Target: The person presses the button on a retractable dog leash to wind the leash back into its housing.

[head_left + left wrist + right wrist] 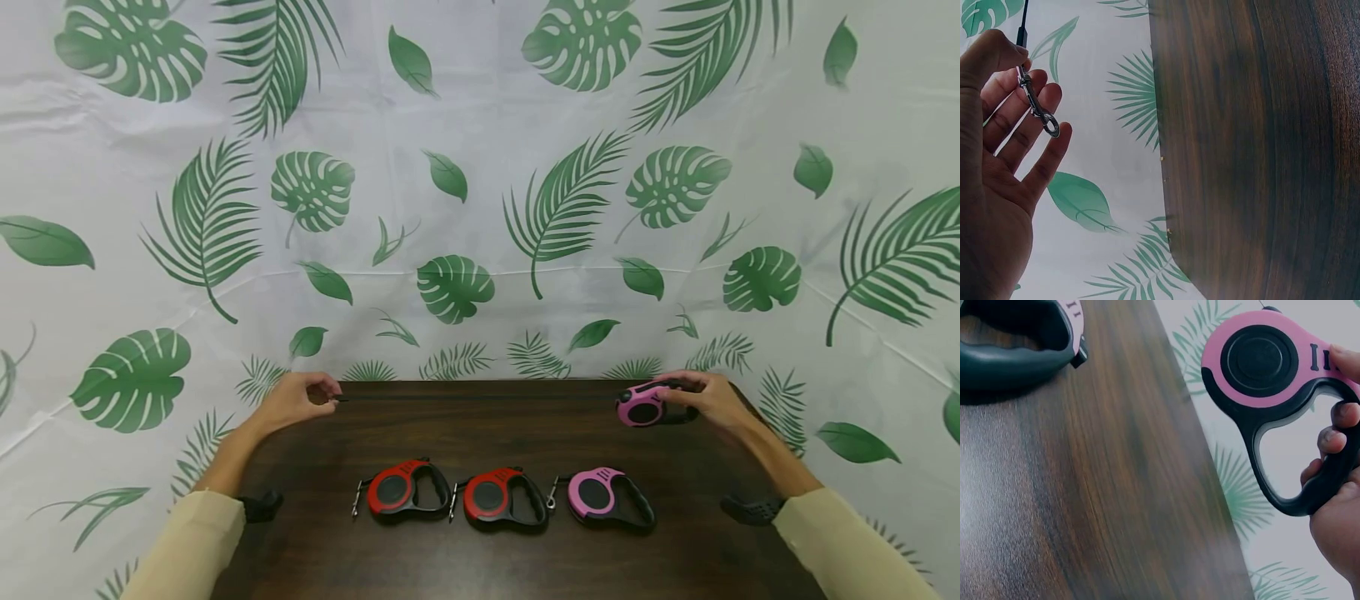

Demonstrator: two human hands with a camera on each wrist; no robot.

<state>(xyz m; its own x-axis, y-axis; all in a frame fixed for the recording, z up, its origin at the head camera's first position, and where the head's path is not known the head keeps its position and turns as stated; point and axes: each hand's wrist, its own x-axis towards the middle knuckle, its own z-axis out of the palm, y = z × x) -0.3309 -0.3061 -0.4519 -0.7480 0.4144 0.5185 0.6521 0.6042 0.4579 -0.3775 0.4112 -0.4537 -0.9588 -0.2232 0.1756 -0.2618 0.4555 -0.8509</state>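
My right hand (703, 398) grips the black handle of a pink retractable dog leash (643, 407), held up over the table's far right side. In the right wrist view, its fingers wrap through the handle loop and the thumb lies on the pink casing. My left hand (306, 397), at the far left, pinches the leash's end between thumb and index finger. From that pinch a metal snap clip (1038, 103) hangs across the other fingers in the left wrist view. The dark leash cord (480, 397) stretches straight between both hands.
In a row on the dark wooden table (420, 562) lie a red retractable leash (392, 490), a second red leash (491, 497) and another pink leash (594, 495), clips pointing left. Behind hangs a white leaf-print cloth (480, 208).
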